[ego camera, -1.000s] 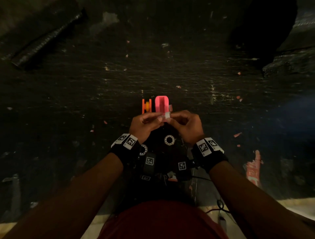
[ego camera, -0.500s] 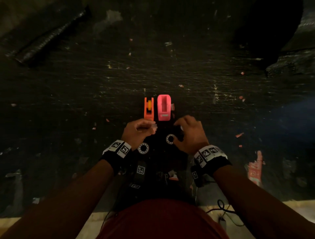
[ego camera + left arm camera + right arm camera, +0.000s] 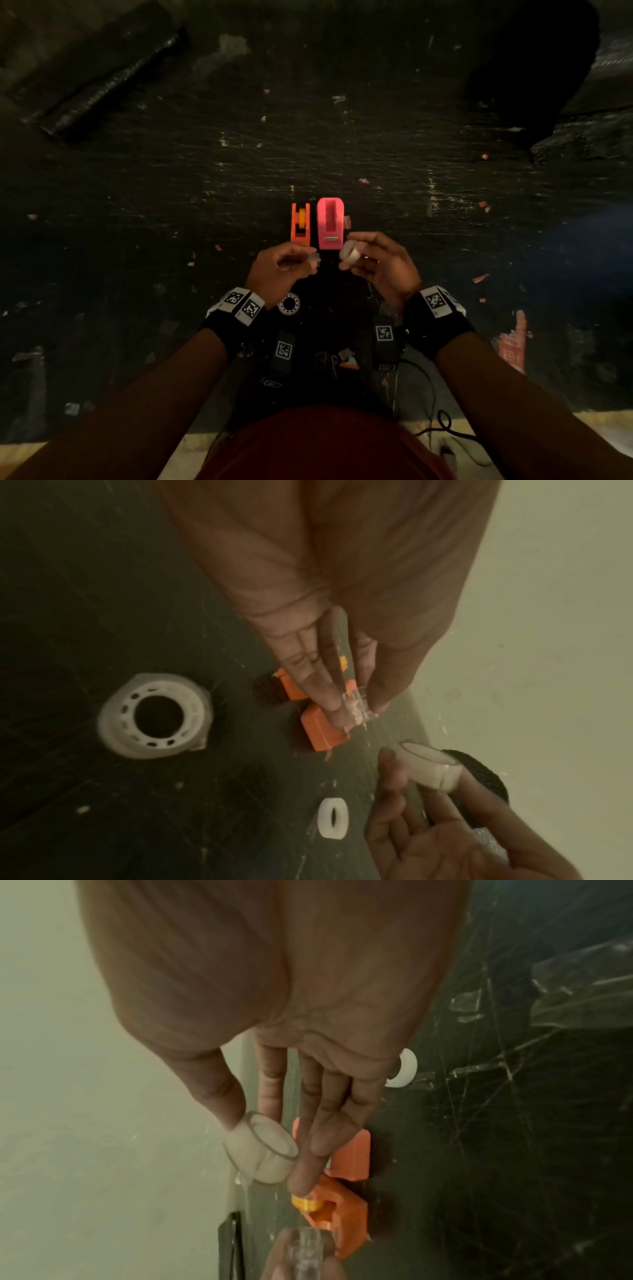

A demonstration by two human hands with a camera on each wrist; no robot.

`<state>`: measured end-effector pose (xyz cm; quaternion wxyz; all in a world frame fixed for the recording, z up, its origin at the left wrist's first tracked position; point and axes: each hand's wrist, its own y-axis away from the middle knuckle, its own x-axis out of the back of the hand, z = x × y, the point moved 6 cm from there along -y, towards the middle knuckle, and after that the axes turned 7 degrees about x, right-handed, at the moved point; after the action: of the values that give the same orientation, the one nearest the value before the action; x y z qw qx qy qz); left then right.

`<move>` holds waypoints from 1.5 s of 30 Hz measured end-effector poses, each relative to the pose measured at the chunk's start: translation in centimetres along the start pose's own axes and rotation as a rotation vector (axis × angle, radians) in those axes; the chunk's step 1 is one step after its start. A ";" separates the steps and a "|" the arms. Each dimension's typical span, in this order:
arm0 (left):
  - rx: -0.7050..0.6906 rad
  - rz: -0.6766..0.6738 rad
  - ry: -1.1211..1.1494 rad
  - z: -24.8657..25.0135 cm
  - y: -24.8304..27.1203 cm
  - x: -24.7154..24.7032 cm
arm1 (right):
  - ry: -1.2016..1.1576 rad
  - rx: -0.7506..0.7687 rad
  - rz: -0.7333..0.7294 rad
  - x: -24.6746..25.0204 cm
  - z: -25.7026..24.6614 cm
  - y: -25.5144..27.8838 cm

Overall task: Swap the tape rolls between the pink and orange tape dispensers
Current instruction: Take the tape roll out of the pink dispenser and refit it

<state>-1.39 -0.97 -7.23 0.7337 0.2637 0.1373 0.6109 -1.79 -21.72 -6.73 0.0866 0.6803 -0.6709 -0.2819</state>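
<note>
The orange dispenser [image 3: 300, 222] and the pink dispenser [image 3: 330, 222] stand side by side on the dark table, just beyond my hands. The orange one carries a yellow spool [image 3: 304, 1202] with no tape on it. The pink one's slot looks empty. My right hand [image 3: 359, 254] holds a small clear tape roll [image 3: 350, 254] [image 3: 263, 1150] between thumb and fingers, in the air in front of the pink dispenser. My left hand [image 3: 308, 263] pinches a short piece of clear tape [image 3: 354, 707] in front of the orange dispenser.
A wider tape roll with a white core [image 3: 289, 303] [image 3: 154, 715] lies flat on the table by my left wrist. A small white ring [image 3: 332, 822] lies near my right hand. Tape scraps litter the scratched table [image 3: 445, 240]. The table's near edge is at my waist.
My hands drew back from the pink dispenser. The right hand went down to a small roll on the table and has lifted it. The left hand keeps its tape piece.
</note>
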 end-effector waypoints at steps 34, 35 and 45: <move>-0.139 -0.110 -0.083 4.1 0.6 -1.6 | 0.146 0.139 -0.016 -1.5 -0.6 0.7; -0.122 -0.113 -0.062 4.0 0.6 -1.5 | 0.140 0.142 -0.015 -1.4 -0.7 0.8; -0.136 -0.002 -0.240 3.4 -1.3 -1.4 | 0.489 0.231 0.180 -0.2 -0.7 -0.7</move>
<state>1.13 -3.23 -5.29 0.7618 0.2842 0.0072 0.5821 -0.80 -21.65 -6.45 0.1927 0.6713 -0.7153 -0.0223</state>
